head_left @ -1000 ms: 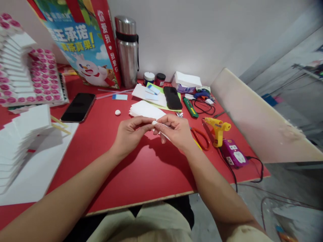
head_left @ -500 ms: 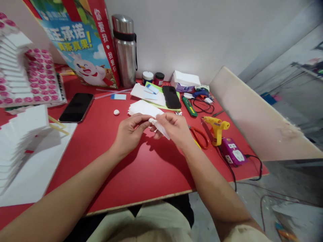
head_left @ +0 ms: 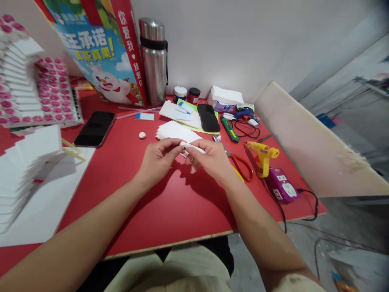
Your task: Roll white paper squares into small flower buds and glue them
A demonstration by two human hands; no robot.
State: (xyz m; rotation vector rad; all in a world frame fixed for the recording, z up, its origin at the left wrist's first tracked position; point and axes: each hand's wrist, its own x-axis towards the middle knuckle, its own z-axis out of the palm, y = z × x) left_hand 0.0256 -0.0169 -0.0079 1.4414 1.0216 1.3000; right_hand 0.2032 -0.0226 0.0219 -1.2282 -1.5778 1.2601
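Between my two hands is a strip of thin white paper [head_left: 196,149], rolled or folded narrow. My left hand [head_left: 161,156] pinches its left end between thumb and fingertips. The thumb and forefinger of my right hand [head_left: 211,156] close on the same strip, and the other fingers curl beneath it. Just behind my hands lies a stack of white paper sheets [head_left: 173,129] on the red table [head_left: 170,211]. A small round white piece [head_left: 142,135] sits to the left of the stack.
Orange-handled pliers [head_left: 243,166], a yellow glue gun [head_left: 263,154] and a purple power socket [head_left: 282,186] lie at right. A black phone [head_left: 95,129] and fanned white panels [head_left: 27,170] are at left. A steel flask [head_left: 154,65] stands behind, beside a printed bag [head_left: 100,61].
The white paper has gone from a loose, hanging flap to a narrower roll between my fingers. My right fingers have shifted along it. The camera view has moved slightly.
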